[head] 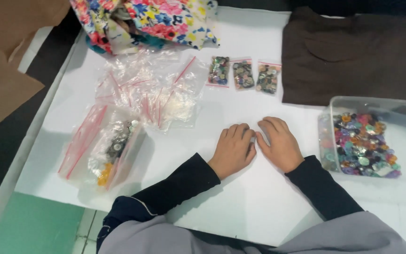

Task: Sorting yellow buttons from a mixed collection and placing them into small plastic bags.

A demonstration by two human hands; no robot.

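Observation:
My left hand (233,149) and my right hand (279,142) rest side by side, palms down, on the white table sheet (240,202). Their fingers are curled loosely and hold nothing. To the right of my right hand stands a clear plastic tub (377,107) filled with mixed coloured buttons (363,146). Beyond my hands lie three small zip bags of buttons (243,74) in a row. Both sleeves are dark.
A pile of empty clear zip bags with red strips (151,91) lies at the left centre. A larger bag holding buttons (111,148) lies nearer the left edge. Floral cloth (146,21) is bunched at the back; dark brown fabric (353,56) covers the back right.

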